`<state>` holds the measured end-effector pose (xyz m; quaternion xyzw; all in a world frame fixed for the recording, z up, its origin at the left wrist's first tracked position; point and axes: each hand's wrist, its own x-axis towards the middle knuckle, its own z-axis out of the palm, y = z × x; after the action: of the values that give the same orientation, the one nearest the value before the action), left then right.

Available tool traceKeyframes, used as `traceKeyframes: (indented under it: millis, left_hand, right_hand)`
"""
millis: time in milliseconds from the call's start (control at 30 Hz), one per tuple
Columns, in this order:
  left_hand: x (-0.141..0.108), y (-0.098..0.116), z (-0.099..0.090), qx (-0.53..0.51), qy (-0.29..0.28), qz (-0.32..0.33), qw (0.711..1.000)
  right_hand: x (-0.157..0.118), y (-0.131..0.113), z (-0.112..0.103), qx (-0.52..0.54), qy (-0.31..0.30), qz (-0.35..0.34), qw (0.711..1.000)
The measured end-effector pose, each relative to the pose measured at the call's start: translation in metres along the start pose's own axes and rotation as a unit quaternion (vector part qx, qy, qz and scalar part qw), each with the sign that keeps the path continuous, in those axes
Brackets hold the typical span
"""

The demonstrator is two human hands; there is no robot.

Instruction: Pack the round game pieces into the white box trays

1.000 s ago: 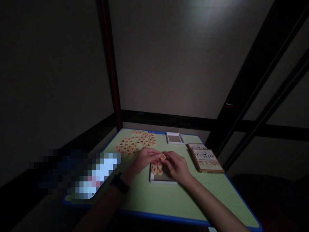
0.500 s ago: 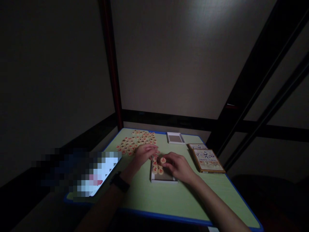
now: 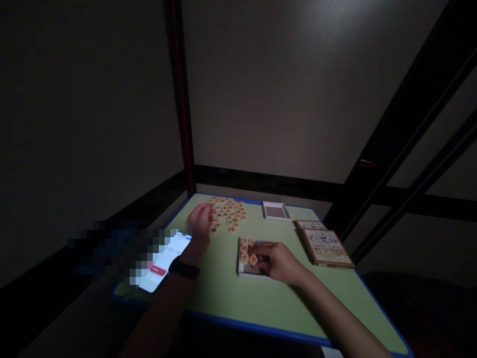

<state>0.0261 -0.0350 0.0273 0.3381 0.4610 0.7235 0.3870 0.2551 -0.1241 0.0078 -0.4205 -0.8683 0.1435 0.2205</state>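
Observation:
Several round wooden pieces with red or dark characters [image 3: 231, 214] lie spread on the green table at the back left. My left hand [image 3: 201, 221] is over the left side of this spread, its fingers curled together; what they hold, if anything, is hidden. A shallow white-edged tray [image 3: 240, 270] sits at the middle of the table, with several red-marked pieces [image 3: 244, 258] lined up in its left part. My right hand [image 3: 274, 259] reaches over the tray from the right, fingers bent down at the pieces. Its fingertips are partly hidden.
An identical-looking tray [image 3: 276, 211] stands at the back edge. Two flat printed boxes [image 3: 326, 246] overlap on the right. A lit phone [image 3: 164, 261] lies at the left edge. The table has a blue rim [image 3: 257, 332].
My left hand has moved from the tray to the spread of pieces at the left. My right hand has lowered a piece into the tray. The view has shifted slightly.

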Motion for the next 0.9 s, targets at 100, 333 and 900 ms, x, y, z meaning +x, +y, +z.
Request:
traceKeyframes:
  millis: [100,333,900]
  left_hand:
    - [0.003,0.004,-0.003,-0.003,0.013,-0.009,1.0]
    - [0.01,-0.004,-0.004,0.048,-0.052,-0.02,0.997]
    - [-0.018,-0.037,-0.014,0.586,-0.339,0.318,0.664]
  right_hand:
    - [0.0,0.002,0.004,-0.02,0.002,0.005,1.0]
    - [0.001,0.002,0.009,-0.035,0.008,0.018,0.999]
    - [-0.001,0.001,-0.006,0.08,0.015,0.061,0.995]
